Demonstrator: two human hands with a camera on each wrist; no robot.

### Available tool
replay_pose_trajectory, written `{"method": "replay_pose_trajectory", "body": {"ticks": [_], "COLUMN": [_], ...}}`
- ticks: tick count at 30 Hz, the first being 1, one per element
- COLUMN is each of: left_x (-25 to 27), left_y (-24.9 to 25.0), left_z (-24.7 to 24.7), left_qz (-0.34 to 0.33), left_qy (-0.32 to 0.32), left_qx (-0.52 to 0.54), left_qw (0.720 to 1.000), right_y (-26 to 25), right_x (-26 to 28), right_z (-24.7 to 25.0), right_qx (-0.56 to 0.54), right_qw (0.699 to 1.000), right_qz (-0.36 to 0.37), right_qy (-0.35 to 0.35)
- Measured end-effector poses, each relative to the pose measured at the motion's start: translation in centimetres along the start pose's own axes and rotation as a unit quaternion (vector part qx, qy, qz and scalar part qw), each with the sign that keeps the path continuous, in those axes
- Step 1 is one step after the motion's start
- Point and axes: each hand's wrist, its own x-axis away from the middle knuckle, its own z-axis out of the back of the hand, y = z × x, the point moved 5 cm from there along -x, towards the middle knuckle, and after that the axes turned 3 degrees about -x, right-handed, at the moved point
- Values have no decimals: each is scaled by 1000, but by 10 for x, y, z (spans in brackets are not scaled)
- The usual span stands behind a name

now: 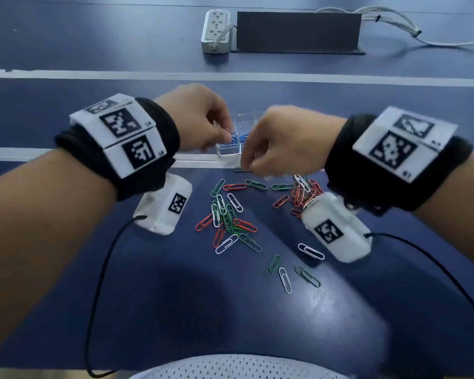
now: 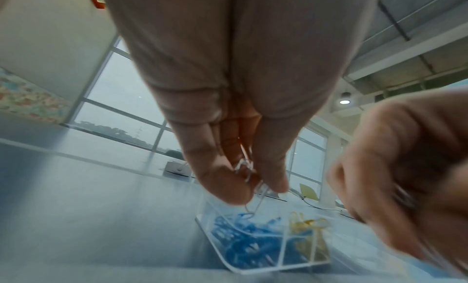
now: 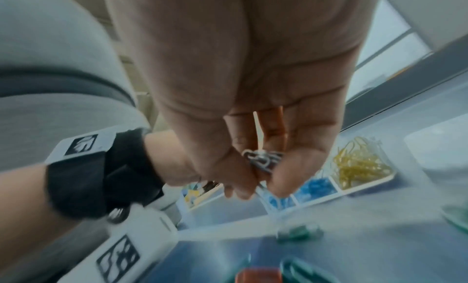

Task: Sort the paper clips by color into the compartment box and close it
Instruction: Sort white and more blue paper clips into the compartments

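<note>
Pinching a small bunch of pale paper clips [image 2: 249, 179] between thumb and fingertips, the left hand [image 1: 200, 119] hangs just above the left end of the clear compartment box [image 1: 229, 151], which sits on the blue bench [image 1: 66, 269] along a white line well back from the near edge. From the left wrist view the near-left compartment holds blue clips [image 2: 243, 245] and the one beside it yellow clips [image 2: 307, 223]; the lid cannot be made out. To the right, the right hand [image 1: 288, 143] hovers over the box's right end and near side, fingers curled round a cluster of white clips [image 3: 263, 159], with the yellow heap showing past its fingertips in the right wrist view. Between the box and the near edge lies the loose scatter of red, green and white clips [image 1: 230, 217], thickest at the centre and under the right wrist, thinning toward a few strays [image 1: 288, 272] nearer the person; bare bench lies open on the far left and along the near edge. Both wrists carry black bands with square black-and-white coded tags [image 1: 123, 132], whose tiny printed characters are too blurred to read. At the far edge stand a white power strip [image 1: 216, 31], a dark panel [image 1: 298, 30] and pale cables [image 1: 394, 20].
</note>
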Motion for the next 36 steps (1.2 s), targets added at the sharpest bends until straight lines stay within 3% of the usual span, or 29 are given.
{"method": "replay_pose_trajectory", "body": {"ticks": [4,9,16,26,32,36], "left_x": [-23,-34,-26,-20,-17,-16], "left_y": [-8,-9,-5,1,2,-4], "left_z": [8,12,13,13,15,14], "left_qz": [47,83,93,117,130,116], "left_qy": [51,54,28,13,29,42], "left_qx": [28,9,35,203,231,156], "left_qw": [997,995,995,972,964,980], "right_y": [10,15,20,17,13,13], "right_x": [-35,-68,-88,-87,-84,-72], "right_z": [27,38,33,33,32,33], "right_qx": [-159,-204,-144,-262,-251,-227], "right_qw": [981,962,971,951,955,959], "right_qz": [-60,-102,-139,-120,-113,-118], "right_qy": [96,151,129,114,113,119]}}
